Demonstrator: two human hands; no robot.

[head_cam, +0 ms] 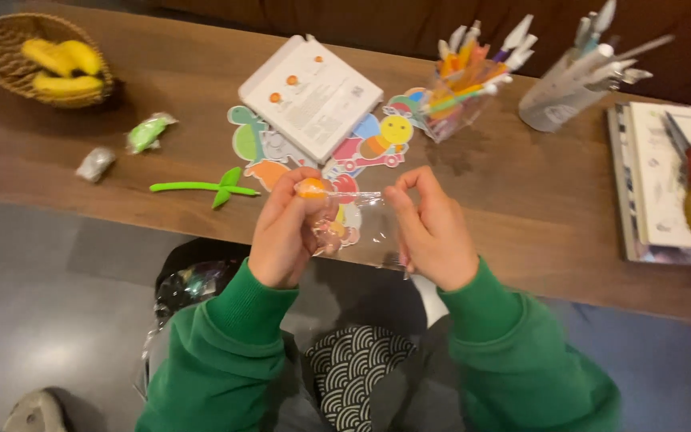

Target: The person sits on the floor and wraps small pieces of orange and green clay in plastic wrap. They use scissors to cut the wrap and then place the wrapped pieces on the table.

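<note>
Both hands hold a small clear plastic bag [361,228] just over the near edge of a brown wooden table [521,200]. My left hand [285,232] pinches the bag's left top corner, where an orange piece [311,189] shows between thumb and finger. My right hand [433,232] grips the bag's right side. Small coloured pieces sit inside the bag near my left palm. Green sleeves cover both arms.
A white box [311,94] lies on colourful cartoon cut-outs [377,144]. A green stem-shaped stick [201,188], two wrapped items [149,132], a basket of bananas [49,60], two cups of pens [473,76] and stacked books [665,184] are spread over the table.
</note>
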